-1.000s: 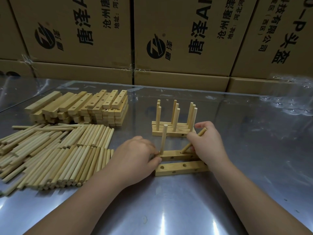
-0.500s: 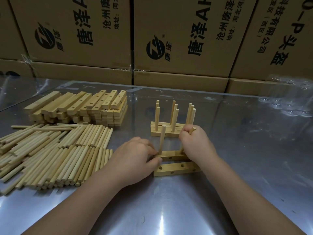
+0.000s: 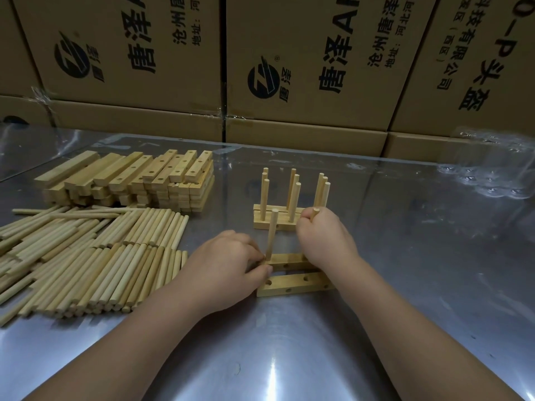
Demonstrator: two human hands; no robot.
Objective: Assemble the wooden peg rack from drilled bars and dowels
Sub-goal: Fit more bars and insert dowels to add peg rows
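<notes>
**A:** What is found nearest on the bench [image 3: 434,299]?

**B:** A front bar [image 3: 295,283] is laid flat, with its drilled holes empty, and it is touched by neither hand. A second bar [image 3: 289,259] is laid parallel, just behind it.

**A:** How is that one held?

**B:** Its left end is pinched by the left hand [image 3: 223,273], with thumb and fingers curled round the wood. An upright dowel [image 3: 272,233] is seated near that end, right beside the fingertips.

**A:** And the right hand [image 3: 327,241]?

**B:** It is closed in a fist round a second dowel [image 3: 314,212], of which only the top is shown above the knuckles. The lower end is hidden, so whether it is seated in the bar cannot be told.

**A:** What is seen farther back?

**B:** A finished rack [image 3: 278,222] is stood just behind the right hand, with its pegs set upright in rows. Off to the left, loose dowels [image 3: 101,256] are heaped side by side, and stacked bars [image 3: 139,180] are piled behind them. Cardboard boxes [image 3: 304,68] printed in black are ranged along the far edge.
</notes>
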